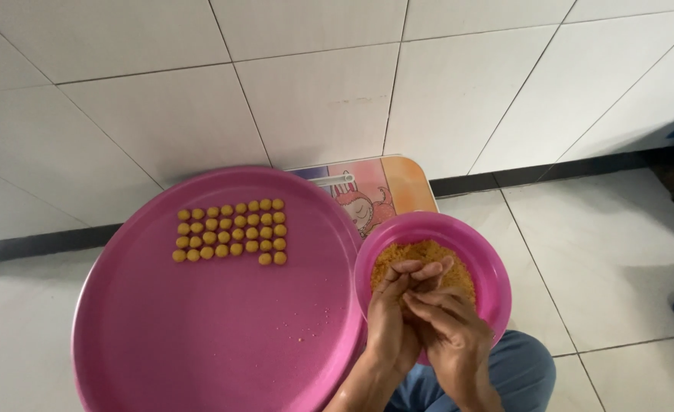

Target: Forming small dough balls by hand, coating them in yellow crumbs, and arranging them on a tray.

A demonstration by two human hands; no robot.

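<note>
Left hand (390,320): held above the near rim of the small pink bowl (489,259), fingers extended and pressed against the right hand. Right hand (447,328): laid over the left, fingers curled across it; the two hands are closed together, palm to palm. Whether anything is enclosed between them cannot be told.

Small pink bowl: set to the right of the large tray, partly filled with a yellow-orange crumbly mixture (421,255).

Large round pink tray (215,336): placed to the left of the bowl, its rim just beside the bowl's. Small yellow balls (230,231) are arranged on its far part in neat rows.

Small worktop (375,187) with a cartoon print: seen behind tray and bowl, against a white tiled wall (314,91).
</note>
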